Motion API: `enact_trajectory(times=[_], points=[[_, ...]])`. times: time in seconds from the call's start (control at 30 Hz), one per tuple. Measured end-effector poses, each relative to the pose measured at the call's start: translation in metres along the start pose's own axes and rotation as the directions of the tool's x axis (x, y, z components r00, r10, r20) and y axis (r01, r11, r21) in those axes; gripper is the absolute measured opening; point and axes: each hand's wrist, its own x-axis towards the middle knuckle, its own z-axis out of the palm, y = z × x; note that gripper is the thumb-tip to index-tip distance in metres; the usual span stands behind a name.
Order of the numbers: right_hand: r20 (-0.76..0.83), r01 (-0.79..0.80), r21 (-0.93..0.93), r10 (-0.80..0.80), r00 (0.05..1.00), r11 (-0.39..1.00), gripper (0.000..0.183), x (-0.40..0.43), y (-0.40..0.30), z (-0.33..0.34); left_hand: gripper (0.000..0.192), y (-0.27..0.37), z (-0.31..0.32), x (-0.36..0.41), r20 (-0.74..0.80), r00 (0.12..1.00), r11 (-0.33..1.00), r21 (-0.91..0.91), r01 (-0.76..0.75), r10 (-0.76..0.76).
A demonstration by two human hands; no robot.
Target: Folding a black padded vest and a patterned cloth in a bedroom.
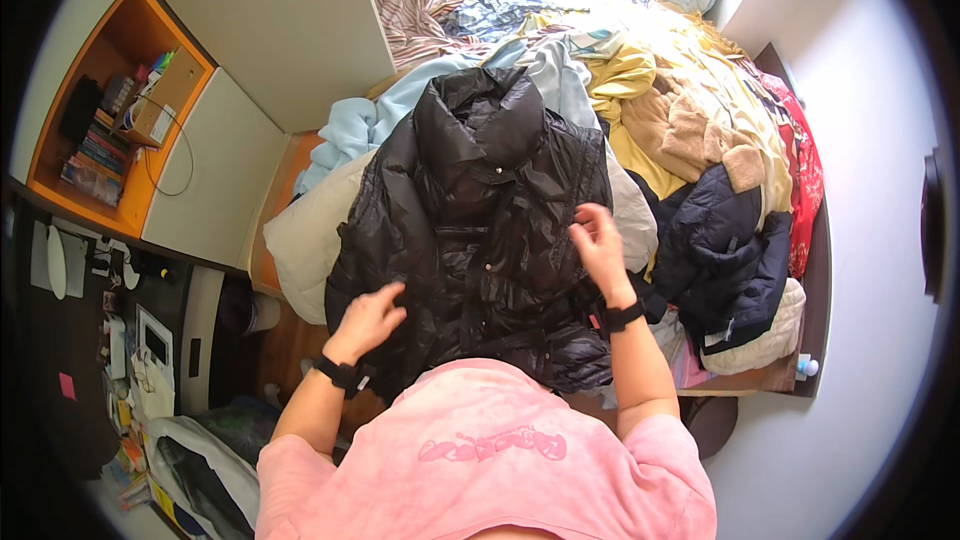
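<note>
A shiny black puffer jacket [457, 240] lies spread front side up before me, its tall collar [480, 120] pointing away. Snap buttons run down its front, and its lower edge reaches my pink shirt. Over the jacket's left side is my left hand [371, 319], fingers a little apart and holding nothing. My right hand [600, 247] is at the jacket's right edge, its fingers bent and spread with nothing visible between them. Whether either hand touches the fabric is hard to tell. A cream padded garment [311, 240] shows from under the jacket on both sides.
Clothes heap the bed: a light blue garment [349, 127], a tan fleece [667, 120], a yellow cloth [626, 79] and a navy quilted jacket [712, 240]. A cabinet with an orange shelf [127, 221] stands left, above a dark cluttered desk [60, 345]. A white wall [870, 165] borders the right.
</note>
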Motion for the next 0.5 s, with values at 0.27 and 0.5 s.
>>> enact_trajectory(times=[0.27, 0.5], points=[[0.225, -0.385, 0.653, 0.318, 0.921, 0.652, 0.045, 0.020, 0.035, 0.037, 0.039, 0.048, -0.009, 0.105, -0.479, 0.809, 0.920, -0.008, -0.392, 0.340], [-0.033, -0.017, -0.004, 0.017, 0.999, 1.000, 0.030, 0.021, -0.004, 0.006, 0.057, 0.062, 0.011, 0.170, -0.533, 0.828, 0.982, 0.156, -0.107, 0.175]])
